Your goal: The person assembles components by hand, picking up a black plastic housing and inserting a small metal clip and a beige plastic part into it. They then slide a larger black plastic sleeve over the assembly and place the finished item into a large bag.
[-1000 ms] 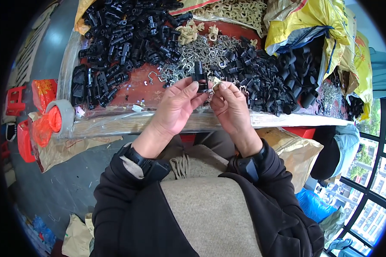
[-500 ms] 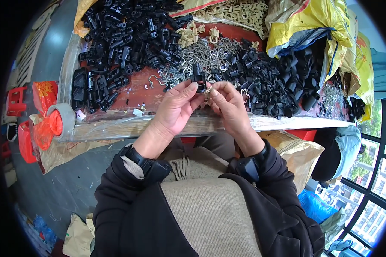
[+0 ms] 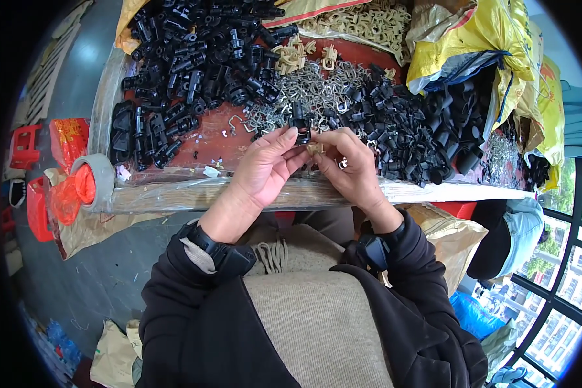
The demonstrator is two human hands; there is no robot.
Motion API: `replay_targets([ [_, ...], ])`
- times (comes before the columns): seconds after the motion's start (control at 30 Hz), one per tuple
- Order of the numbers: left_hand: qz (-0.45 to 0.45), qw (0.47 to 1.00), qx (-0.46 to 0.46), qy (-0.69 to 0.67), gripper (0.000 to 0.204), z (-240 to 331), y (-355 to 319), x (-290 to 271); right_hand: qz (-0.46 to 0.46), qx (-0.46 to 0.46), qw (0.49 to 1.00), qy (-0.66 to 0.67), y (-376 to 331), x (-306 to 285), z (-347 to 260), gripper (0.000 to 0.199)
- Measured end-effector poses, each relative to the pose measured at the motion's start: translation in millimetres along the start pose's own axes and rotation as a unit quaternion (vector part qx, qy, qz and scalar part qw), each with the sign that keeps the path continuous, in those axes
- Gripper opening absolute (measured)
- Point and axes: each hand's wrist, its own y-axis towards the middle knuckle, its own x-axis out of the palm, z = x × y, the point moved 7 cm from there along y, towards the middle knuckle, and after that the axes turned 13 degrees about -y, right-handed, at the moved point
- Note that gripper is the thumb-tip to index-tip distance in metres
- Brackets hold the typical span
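Pinched in the left hand (image 3: 265,169) grip is a small black plastic clip (image 3: 300,125), held above the table's (image 3: 252,194) near edge; the right hand (image 3: 349,167) grip pinches a small beige piece (image 3: 315,148) just beside it. Heaps of black parts (image 3: 200,58) cover the far left corner, silver wire hooks (image 3: 304,97) lie mid-table

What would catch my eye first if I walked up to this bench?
Heaps of small black plastic parts cover the red tabletop, with silvery wire hooks between them. At the near edge, the left hand and right hand pinch a black clip and a small beige piece together.
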Motion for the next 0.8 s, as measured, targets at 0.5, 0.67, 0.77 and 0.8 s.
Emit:
replay_targets([
  [0.5,-0.007,0.998,-0.016,0.061,0.018,-5,-12,11,-0.047,0.009,0.989,0.14,8,-20,9,0.009],
  [0.67,-0.018,0.995,-0.057,0.085,0.02,-13,-19,18,-0.086,0.018,0.98,0.178,14,-21,-6,0.01],
  [0.77,-0.027,0.994,-0.064,0.081,0.02,-16,-22,18,-0.108,0.053,0.975,0.189,8,-19,-11,0.01],
  [0.8,-0.031,0.994,-0.067,0.079,0.02,-17,-24,18,-0.119,0.07,0.971,0.195,5,-17,-12,0.011],
])
